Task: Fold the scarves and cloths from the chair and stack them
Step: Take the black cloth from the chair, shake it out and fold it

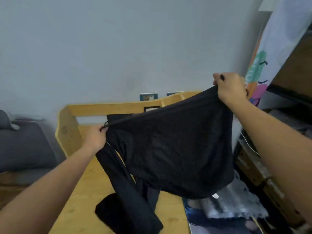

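Two hands | left hand (97, 138), right hand (230, 88) | black cloth (168, 149) spread, hanging

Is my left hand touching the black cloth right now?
Touching. The head view shows the left hand pinching the black cloth at its upper left corner, while the right hand grips the opposite corner.

A plain pale blue-grey wall (118, 48) fills the upper view, with two small outlet plates (148, 96) low on it. Below stands a light wooden table (81, 183) with a raised rim. A grey sofa (25, 146) sits at left. At right, a colourful poster (258, 68) leans beside cluttered dark shelving (287, 102).
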The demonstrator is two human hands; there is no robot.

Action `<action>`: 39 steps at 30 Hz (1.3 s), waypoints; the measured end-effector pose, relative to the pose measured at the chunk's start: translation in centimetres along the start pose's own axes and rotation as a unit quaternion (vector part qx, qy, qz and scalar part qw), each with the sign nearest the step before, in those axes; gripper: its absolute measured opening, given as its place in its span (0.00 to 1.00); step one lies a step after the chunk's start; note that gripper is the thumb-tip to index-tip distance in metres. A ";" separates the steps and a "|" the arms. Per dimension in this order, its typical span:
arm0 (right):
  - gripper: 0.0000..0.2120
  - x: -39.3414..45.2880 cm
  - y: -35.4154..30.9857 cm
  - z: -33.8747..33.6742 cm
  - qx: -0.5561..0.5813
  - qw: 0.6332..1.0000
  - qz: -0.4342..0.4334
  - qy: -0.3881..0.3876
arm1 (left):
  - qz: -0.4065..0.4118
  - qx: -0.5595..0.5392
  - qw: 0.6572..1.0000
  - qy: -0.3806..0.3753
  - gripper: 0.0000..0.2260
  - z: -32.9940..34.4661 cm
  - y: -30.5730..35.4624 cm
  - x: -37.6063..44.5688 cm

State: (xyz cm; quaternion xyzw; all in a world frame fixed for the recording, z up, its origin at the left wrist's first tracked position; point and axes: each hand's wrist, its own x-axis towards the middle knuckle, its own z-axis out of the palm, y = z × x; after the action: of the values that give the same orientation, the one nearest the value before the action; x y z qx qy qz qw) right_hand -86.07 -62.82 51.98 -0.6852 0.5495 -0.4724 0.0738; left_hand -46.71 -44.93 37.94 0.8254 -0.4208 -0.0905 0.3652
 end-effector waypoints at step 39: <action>0.17 -9.0 0.9 9.9 -0.097 0.984 -0.026 -0.147 | -0.017 0.019 0.925 -0.380 0.08 6.0 -5.7 -7.3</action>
State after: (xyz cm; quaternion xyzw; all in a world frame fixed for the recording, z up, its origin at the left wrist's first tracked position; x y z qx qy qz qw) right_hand -79.01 -59.91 40.90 -0.7655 0.5576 -0.3125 0.0745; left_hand -50.43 -40.39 28.58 0.7431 -0.5152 -0.3958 0.1606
